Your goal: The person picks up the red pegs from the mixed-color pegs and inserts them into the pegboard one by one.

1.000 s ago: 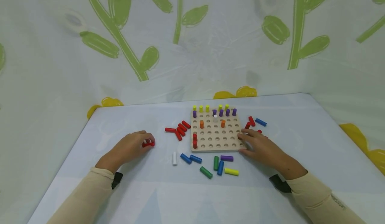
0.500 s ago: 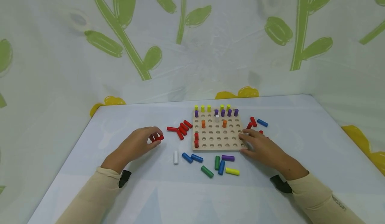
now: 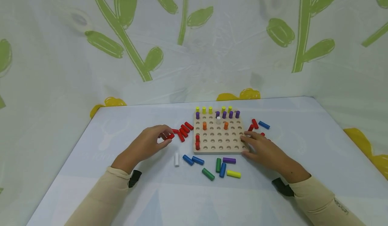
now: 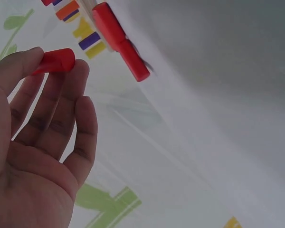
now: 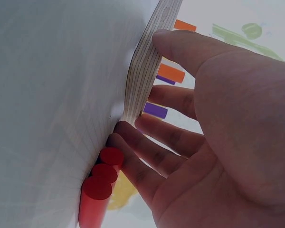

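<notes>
My left hand (image 3: 145,143) pinches a short red peg (image 4: 57,61) between its thumb and fingertips, left of the wooden peg board (image 3: 219,152). Loose red pegs (image 3: 183,132) lie in a cluster just beyond those fingertips. At the board's right side, my right hand (image 3: 263,153) rests with its thumb and fairly straight fingers touching the edge. Yellow pegs (image 3: 210,110) stand in the far row, with purple pegs (image 3: 231,114) in front of them. A white peg (image 3: 218,120), two orange pegs (image 3: 204,126) and two red pegs (image 3: 197,146) also stand in holes.
Below the board lie blue pegs (image 3: 198,160), green pegs (image 3: 208,174), a purple peg (image 3: 229,160), a yellow peg (image 3: 233,174) and a white peg (image 3: 176,160). Past the right hand are more red pegs (image 3: 255,124) and a blue peg (image 3: 264,125). Patterned cloth (image 3: 194,67) hangs behind.
My left hand has lifted the red peg and carried it rightward toward the red cluster and the board. The right hand stays at the board's edge.
</notes>
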### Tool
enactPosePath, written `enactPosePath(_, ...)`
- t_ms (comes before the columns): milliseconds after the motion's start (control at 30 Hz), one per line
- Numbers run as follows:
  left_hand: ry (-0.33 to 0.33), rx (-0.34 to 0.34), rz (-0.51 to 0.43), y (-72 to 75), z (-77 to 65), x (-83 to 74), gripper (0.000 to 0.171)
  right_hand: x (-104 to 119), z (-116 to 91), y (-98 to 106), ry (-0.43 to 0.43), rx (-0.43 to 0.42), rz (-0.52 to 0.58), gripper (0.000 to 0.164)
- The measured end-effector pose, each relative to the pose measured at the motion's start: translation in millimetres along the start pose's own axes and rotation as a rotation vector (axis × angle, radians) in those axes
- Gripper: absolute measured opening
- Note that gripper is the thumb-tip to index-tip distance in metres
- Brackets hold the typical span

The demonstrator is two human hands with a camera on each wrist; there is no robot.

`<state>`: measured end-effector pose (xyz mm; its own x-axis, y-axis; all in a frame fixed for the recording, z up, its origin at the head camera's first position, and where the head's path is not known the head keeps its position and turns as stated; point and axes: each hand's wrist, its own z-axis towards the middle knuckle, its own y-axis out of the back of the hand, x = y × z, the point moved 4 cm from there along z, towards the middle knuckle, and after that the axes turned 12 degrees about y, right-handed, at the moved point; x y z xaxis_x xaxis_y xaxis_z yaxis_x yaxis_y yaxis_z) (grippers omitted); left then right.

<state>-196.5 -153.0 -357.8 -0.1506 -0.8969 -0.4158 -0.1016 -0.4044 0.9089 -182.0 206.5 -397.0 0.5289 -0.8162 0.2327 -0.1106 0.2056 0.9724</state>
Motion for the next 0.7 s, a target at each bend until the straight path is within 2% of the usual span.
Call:
enactPosePath(300, -0.056, -0.048, -0.023, 0.0, 3.2, -19.2, 0.032, -0.7, 0.0, 0.2, -0.019, 0.013, 0.007, 0.066)
enactPosePath(567, -0.109, -0.161, -0.039, 5.7, 5.4, -34.1, 0.033, -0.3, 0.2, 0.2, -0.028, 0.022, 0.028, 0.065)
enactPosePath(700, -0.128, -0.177, -0.086, 4.9, 7.9, -39.0, 0.032, -0.3, 0.7, -0.5, -0.031, 0.02, 0.021, 0.065)
